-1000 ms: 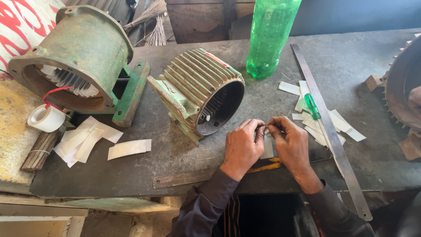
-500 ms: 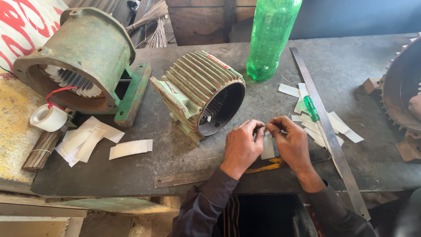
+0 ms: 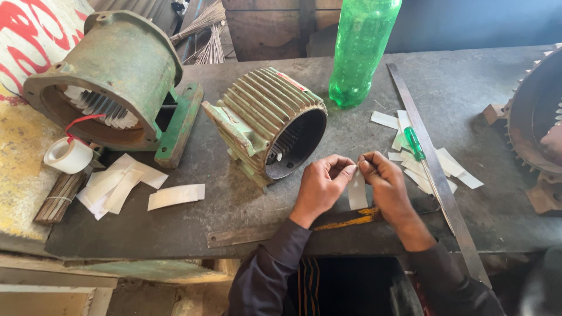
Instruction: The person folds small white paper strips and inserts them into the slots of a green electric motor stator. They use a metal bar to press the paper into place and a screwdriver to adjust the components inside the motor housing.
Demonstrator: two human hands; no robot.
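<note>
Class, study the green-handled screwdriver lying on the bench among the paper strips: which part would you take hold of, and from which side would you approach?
Probably the green handle of the screwdriver, taken from above with the grip across it. It lies flat on white paper strips, close beside the long metal ruler, so a sideways approach from the ruler side looks blocked. The right hand is nearest.

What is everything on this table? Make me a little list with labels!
left hand: pinches the top of a white paper strip
right hand: pinches the same strip
in front of hands: finned motor housing, lying on its side
far left: bigger green motor housing, tape roll
behind: green plastic bottle
right: long metal ruler, green-handled screwdriver
surface: grey workbench
</note>
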